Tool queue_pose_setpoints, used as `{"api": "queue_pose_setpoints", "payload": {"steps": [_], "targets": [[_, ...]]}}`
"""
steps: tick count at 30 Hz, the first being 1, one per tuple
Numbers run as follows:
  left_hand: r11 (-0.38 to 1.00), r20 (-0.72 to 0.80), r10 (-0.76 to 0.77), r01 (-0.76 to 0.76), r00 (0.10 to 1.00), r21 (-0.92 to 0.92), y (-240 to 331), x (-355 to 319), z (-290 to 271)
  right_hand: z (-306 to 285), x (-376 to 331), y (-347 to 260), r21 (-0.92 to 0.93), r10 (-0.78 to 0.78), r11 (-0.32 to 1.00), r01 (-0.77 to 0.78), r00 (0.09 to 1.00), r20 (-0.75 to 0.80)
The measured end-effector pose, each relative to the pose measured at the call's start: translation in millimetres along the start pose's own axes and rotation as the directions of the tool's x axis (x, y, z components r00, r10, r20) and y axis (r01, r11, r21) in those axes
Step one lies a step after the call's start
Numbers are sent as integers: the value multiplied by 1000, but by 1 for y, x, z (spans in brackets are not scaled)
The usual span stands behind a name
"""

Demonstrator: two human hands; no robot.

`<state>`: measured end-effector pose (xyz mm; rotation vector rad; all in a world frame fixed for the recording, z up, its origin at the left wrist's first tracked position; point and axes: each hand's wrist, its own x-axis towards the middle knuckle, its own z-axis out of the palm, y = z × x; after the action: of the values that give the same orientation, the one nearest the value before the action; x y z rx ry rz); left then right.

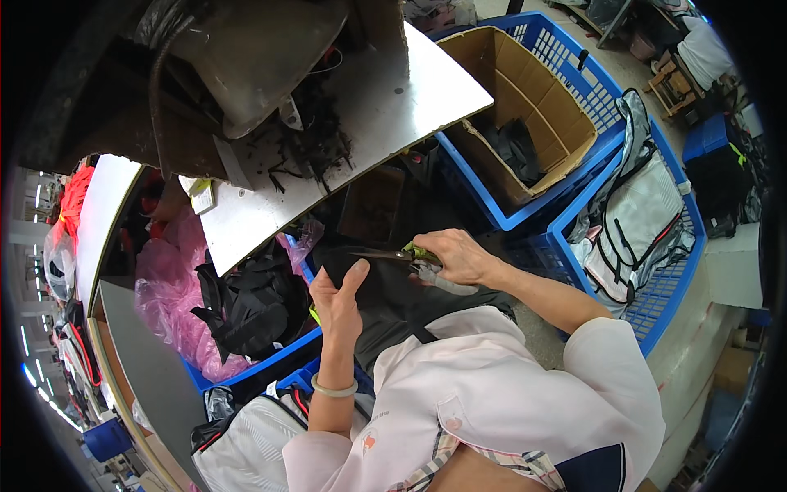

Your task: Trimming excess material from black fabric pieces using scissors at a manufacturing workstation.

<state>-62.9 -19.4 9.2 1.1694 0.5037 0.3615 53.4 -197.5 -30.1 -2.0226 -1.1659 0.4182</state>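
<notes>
My right hand (456, 256) is closed around scissors (392, 255) with yellow-green handles. Their dark blades point left, almost level, over my lap. Something pale grey (447, 284) lies along the lower fingers of that hand, perhaps a finger covering. Just below the blade tips is my left hand (334, 305), its thumb raised and apart from the fingers. No object shows between them, and the fingertips are partly hidden. Dark cloth (410, 316) covers my lap beneath both hands. A pale bangle (334, 389) circles my left wrist.
Ahead stands a metal-topped table (443, 90) with a machine (270, 66) and black scraps (316, 143). At left, a blue basket (270, 358) holds black pieces (254, 307) and pink plastic (168, 283). Rightward are a carton (566, 115) in a blue crate (602, 78) and a basket (684, 271) of bags (643, 217).
</notes>
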Motion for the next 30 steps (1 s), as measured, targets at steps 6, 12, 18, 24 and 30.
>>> {"api": "queue_pose_setpoints", "payload": {"steps": [6,12,18,24,30], "targets": [[1000,6,6,-5,1000,-29,9,-2,3,2,1,-8,110,-17,994,16,1000,12],[1000,41,6,-6,999,6,9,-4,-1,0,4,-13,92,-38,995,40,999,-25],[1000,69,-6,5,998,17,12,-3,-1,0,-1,-11,78,-21,997,19,1000,21],[993,115,-101,93,988,69,12,-2,-2,1,6,-12,69,-88,993,93,994,-70],[987,161,-146,133,976,92,15,4,-2,1,6,-10,124,23,992,-29,998,50]]}}
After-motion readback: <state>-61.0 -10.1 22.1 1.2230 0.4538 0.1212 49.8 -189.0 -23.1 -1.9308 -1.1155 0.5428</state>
